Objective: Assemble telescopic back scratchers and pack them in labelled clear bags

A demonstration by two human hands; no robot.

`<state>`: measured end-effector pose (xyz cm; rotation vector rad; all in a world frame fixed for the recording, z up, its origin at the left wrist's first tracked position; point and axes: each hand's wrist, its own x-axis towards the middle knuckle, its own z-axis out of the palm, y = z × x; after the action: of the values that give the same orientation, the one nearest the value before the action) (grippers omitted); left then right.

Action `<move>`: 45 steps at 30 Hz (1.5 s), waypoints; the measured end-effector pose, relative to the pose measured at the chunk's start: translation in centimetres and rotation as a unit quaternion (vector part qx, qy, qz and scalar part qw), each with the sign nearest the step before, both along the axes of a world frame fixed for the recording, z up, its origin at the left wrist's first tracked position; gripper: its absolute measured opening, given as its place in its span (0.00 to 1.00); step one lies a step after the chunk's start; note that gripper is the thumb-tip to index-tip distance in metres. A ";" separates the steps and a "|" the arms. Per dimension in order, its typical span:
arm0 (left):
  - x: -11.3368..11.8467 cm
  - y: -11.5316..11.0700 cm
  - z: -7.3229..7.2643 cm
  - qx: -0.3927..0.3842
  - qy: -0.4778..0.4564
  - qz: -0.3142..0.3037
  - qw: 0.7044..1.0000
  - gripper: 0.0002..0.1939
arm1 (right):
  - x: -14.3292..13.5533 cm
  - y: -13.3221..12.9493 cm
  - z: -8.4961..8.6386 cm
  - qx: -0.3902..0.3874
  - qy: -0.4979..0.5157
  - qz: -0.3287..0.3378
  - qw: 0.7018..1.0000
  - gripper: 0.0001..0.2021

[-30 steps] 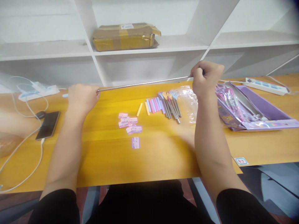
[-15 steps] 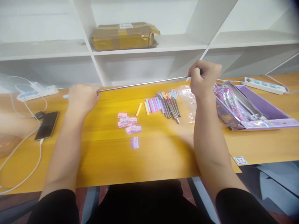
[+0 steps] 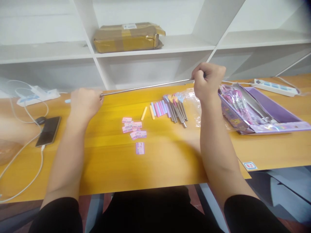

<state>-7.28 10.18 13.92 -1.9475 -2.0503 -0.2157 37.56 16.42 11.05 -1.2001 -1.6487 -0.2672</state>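
Note:
A thin telescopic metal rod (image 3: 147,86) stretches nearly level above the table, its right end slightly higher. My left hand (image 3: 85,105) is closed around its left end, and my right hand (image 3: 209,81) is a fist around the other end. Both ends are hidden in my fingers. Below the rod lie several back scratchers (image 3: 179,111) with metal shafts and blue, orange and pink claw heads. To their left is a row of pastel tubes (image 3: 159,109) in blue, pink and purple, with two yellow tubes (image 3: 144,113) beside it. Several small pink-purple cards (image 3: 132,126) lie nearer me.
At right stands an open purple box (image 3: 274,103) with plastic-wrapped pink items, beside clear plastic wrap (image 3: 198,117). A phone (image 3: 48,131) on a white cable lies left, below a power strip (image 3: 37,97). Another strip (image 3: 277,87) is back right. A taped carton (image 3: 127,38) sits on the shelf.
My right hand has shifted slightly left, and the visible stretch of rod looks a little shorter. My left hand stays almost in place. The things on the table have not moved.

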 end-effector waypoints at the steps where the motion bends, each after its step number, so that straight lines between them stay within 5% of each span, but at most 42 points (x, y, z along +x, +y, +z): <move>1: 0.1 -0.1 0.1 -0.006 0.006 0.002 1.000 0.15 | 0.1 0.0 0.0 0.002 0.006 0.017 1.000 0.18; 6: 0.7 -0.8 0.7 -0.018 0.068 -0.003 0.998 0.20 | -0.3 0.3 -0.2 0.002 0.017 0.081 0.997 0.20; 20: 2.0 -0.6 -0.1 -0.018 0.091 -0.009 0.996 0.20 | -2.9 0.7 -1.3 0.014 0.001 0.114 0.993 0.16; 38: 1.8 -0.5 -0.1 -0.018 0.088 -0.003 0.996 0.19 | -2.8 0.1 -1.3 0.025 -0.028 0.123 0.992 0.42; 45: 4.2 -0.9 -1.4 -0.042 0.083 -0.034 0.995 0.18 | -7.1 -0.8 -2.6 0.005 -0.068 0.190 0.979 0.36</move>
<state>-3.08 9.24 12.55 -2.0120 -1.9174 0.0179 30.49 15.65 8.44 -0.8504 -1.9537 -0.1178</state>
